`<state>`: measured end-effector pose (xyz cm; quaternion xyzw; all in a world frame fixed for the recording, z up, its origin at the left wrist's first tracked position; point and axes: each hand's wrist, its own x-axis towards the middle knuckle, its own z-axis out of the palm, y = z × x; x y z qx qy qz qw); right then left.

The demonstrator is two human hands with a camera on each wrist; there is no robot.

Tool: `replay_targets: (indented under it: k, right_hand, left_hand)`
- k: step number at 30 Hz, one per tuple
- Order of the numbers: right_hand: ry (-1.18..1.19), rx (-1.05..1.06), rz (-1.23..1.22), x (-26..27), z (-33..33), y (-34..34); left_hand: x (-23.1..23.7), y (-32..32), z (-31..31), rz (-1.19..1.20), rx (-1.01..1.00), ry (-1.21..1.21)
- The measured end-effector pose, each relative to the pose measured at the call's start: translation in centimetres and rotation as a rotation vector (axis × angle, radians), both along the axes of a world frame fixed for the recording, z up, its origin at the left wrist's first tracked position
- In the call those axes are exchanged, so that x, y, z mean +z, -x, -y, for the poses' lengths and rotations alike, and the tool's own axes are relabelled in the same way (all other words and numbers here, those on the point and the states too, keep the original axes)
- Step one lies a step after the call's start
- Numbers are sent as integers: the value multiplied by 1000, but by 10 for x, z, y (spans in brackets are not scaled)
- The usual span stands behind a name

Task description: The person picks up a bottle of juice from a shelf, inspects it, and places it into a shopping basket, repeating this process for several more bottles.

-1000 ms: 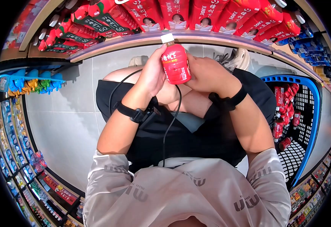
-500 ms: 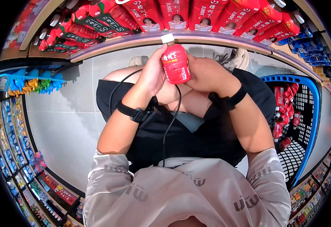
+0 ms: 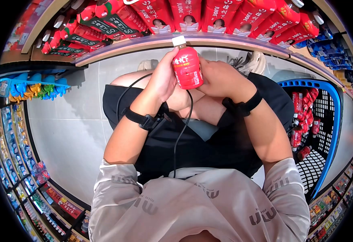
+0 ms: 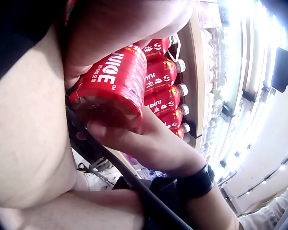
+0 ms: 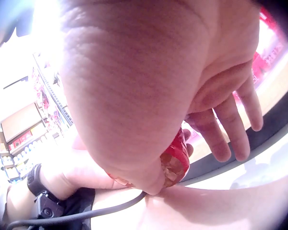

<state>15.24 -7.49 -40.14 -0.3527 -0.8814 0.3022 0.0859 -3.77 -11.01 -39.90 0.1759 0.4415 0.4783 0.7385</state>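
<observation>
Bottle [image 3: 189, 69] held between left hand [image 3: 163, 78] and right hand [image 3: 223, 78], right fingers [image 5: 233, 129] parted.

head view from above, angled down, wrist views low, very close, both catching the bottle [image 4: 113, 84] from its base end

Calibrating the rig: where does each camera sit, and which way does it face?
Head: on the head, facing forward and down at the red bottle; shows left hand, right hand, forearms, shirt, legs.
Left wrist: at that wrist, facing the bottle's base and shelf bottles; shows both hands, legs, right wristband.
Right wrist: at that wrist, facing past its large, near hand toward the shelf edge; shows left hand, wrist camera.
Both wrist views share the bottle and both hands.
</observation>
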Motion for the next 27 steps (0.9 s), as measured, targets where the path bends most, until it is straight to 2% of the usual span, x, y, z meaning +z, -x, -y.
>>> replay_targets:
  k: [6, 12, 27]
  right_hand:
    - [-13, 5, -27, -2, 0, -1]
    - [13, -6, 56, 3, 0, 0]
    - [1, -9, 0, -6, 0, -1]
  left_hand:
    - [1, -1, 0, -14, 1, -1]
    - [-1, 0, 0, -14, -4, 7]
    - [-4, 0, 0, -4, -14, -18]
